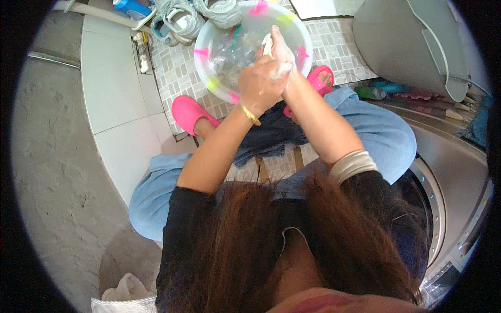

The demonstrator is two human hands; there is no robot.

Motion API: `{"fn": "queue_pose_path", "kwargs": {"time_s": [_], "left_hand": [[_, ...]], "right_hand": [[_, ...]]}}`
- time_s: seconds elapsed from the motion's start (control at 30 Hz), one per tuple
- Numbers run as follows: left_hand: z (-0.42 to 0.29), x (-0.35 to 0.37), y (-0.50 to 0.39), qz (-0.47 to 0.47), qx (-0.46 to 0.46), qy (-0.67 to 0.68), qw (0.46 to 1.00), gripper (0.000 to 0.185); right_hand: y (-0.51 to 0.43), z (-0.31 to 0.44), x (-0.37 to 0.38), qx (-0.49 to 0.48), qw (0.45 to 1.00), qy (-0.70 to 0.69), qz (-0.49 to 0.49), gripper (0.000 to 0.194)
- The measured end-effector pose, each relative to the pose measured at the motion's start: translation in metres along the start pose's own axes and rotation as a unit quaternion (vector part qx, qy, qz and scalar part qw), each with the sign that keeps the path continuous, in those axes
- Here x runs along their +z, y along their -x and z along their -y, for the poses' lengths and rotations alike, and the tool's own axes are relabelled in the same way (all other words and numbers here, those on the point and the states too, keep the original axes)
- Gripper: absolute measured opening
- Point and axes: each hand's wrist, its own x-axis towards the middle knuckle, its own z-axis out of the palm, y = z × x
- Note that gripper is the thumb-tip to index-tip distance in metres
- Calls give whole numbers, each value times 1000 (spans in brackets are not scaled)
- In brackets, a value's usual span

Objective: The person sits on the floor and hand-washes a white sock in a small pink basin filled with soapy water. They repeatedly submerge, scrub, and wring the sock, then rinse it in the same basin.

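A translucent plastic basin (200, 66) with pink and yellow-green marks at its edge holds cloudy, sudsy water. Over its right part, my left hand (264, 82) is curled with foam on the knuckles, against my right palm. My right hand (282, 51), soapy too, has its fingers stretched toward the far rim. A small off-white piece, seemingly wet cloth (267, 45), is gripped between the two hands; its lower part is hidden by my left fingers. Something thin and green (235, 35) shows in the water.
Light grey sneakers (182, 23) and a blue bottle (133, 8) lie beyond the basin at left. Pipe valves (141, 51) sit in a wall recess. Pink slippers (190, 113) are on my feet, dark fabric (262, 137) lies between my legs, and a washing machine (450, 156) stands at right.
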Motion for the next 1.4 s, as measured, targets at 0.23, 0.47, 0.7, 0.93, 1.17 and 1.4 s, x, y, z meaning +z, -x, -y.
{"fn": "queue_pose_path", "kwargs": {"time_s": [0.23, 0.47, 0.7, 0.93, 1.17, 1.4], "left_hand": [[37, 8, -17, 27, 14, -245, 969, 21], [22, -30, -40, -83, -76, -114, 987, 21], [-35, -43, -26, -122, -53, -119, 984, 30], [-79, -64, -1, -131, -26, -54, 990, 16], [14, -44, -22, -175, -83, 33, 980, 7], [46, -4, -15, -95, 105, -233, 962, 4]], "right_hand": [[-9, -18, 65, -46, 908, 198, -365, 37], [-14, -41, 95, -164, 911, 218, -309, 38], [2, -46, 154, -128, 940, 229, -218, 38], [5, -28, 160, -95, 958, 219, -158, 37], [5, -76, 137, -135, 911, 221, -322, 36], [-20, -49, 74, -81, 942, 147, -290, 27]]}}
